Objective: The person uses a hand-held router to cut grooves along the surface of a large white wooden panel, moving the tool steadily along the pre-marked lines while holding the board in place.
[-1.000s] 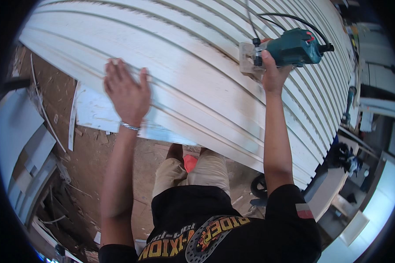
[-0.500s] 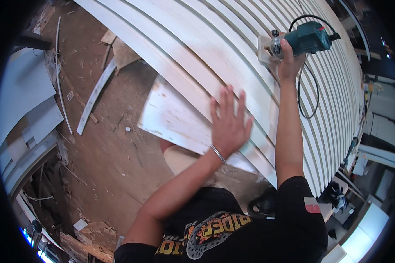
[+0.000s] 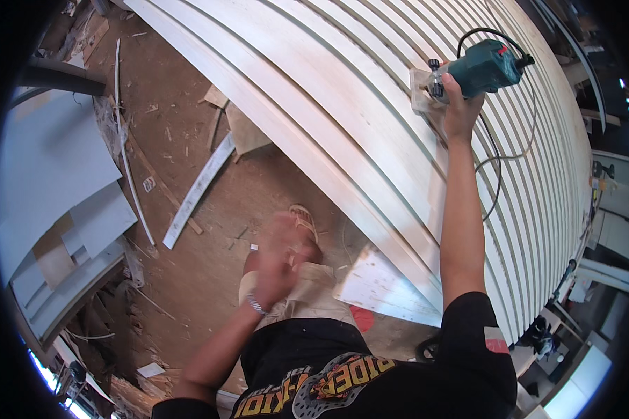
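My right hand [image 3: 461, 115] grips a green trim router [image 3: 488, 68] by its body. The router's clear base [image 3: 421, 89] rests on a large white panel [image 3: 370, 105] with long parallel grooves. A black cord [image 3: 499, 174] runs from the router's back end and lies in a loop over the panel. My left hand [image 3: 283, 255] hangs off the panel, in front of my thigh and above the floor. Motion smears its fingers, so I cannot tell whether they are open or closed; nothing shows in it. The router's bit is hidden.
Below the panel's near edge a scuffed white board [image 3: 391, 286] juts out. On the brown floor lie a curved white strip [image 3: 199, 192], a thin white strip [image 3: 122, 140] and wood scraps [image 3: 244, 133]. White sheets [image 3: 63, 160] are stacked at the left.
My left hand has lifted off the panel and swung left and down toward my thigh. The router and my right hand have hardly moved on the panel. My body and view have shifted somewhat.
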### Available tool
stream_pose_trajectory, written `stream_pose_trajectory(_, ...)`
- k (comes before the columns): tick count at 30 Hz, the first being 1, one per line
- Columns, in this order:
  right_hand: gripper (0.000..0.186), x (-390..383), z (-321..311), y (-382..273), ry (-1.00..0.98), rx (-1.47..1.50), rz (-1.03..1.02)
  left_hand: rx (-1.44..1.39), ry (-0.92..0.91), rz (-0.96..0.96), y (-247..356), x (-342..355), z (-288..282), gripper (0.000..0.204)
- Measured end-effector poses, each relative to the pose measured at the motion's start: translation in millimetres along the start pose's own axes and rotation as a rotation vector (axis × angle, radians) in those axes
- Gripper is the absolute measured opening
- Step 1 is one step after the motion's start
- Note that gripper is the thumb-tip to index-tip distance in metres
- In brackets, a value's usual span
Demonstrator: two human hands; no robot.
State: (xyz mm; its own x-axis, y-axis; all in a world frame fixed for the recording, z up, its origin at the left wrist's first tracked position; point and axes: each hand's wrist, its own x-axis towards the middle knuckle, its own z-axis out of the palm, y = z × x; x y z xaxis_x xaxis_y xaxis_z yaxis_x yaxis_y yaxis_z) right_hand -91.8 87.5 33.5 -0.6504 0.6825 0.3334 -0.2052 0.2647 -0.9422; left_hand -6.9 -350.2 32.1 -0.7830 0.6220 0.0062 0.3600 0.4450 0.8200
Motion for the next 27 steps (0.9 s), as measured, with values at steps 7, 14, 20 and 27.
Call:
stream_pose_trajectory(7, 0.039, 78, 140, 28, 0.003, 0.014, -0.014, 0.208, 0.469, -1.066, -273, -134, -207, 0.045)
stream_pose_trajectory(14, 0.041, 139, 280, 69, 0.042, 0.021, 0.022, 0.182, -0.21, -1.565, -386, -307, -324, 0.051)
stream_pose_trajectory(20, 0.039, 210, 410, 77, -0.013, 0.014, -0.031, -0.217, 0.263, -1.506, -433, -170, -418, 0.041)
stream_pose_trajectory(27, 0.038, 279, 557, 99, -0.017, -0.025, -0.026, -0.081, 0.36, -1.319, -517, -38, -582, 0.039)
